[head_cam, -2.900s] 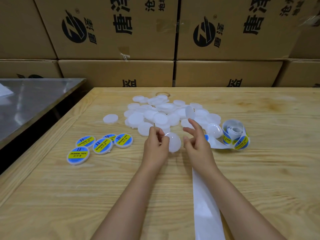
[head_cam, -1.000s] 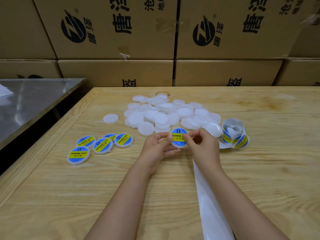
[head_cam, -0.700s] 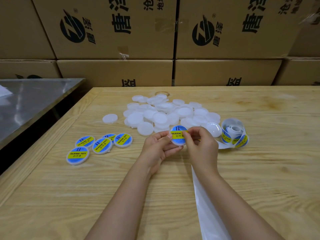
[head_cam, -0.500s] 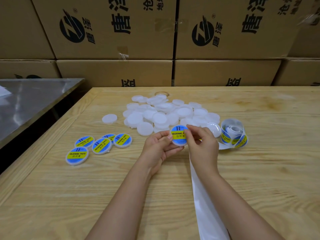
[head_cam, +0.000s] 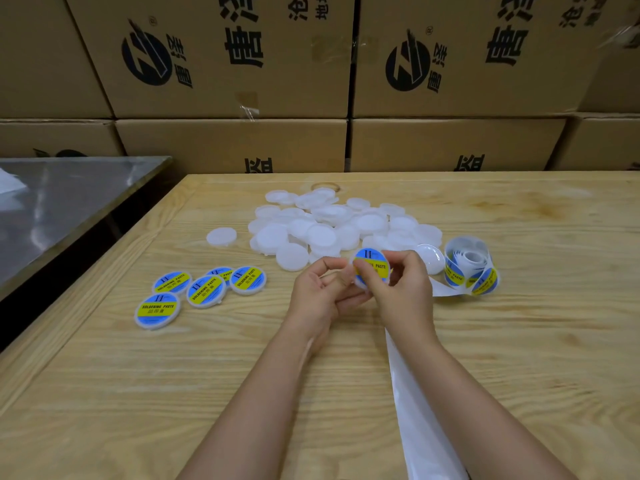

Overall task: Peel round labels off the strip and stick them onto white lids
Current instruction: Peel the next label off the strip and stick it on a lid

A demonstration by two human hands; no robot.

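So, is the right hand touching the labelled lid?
Touching. The head view shows the right hand pressing its thumb across the face of the labelled lid, which the left hand holds at the other edge.

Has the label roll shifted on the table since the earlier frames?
No. The label roll sits where it was on the wooden table, right beside the glossy lid at the lid pile's near right edge.

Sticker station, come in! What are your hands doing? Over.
Left hand and right hand both grip one labelled lid. Five finished lids wait left. Nothing in the way.
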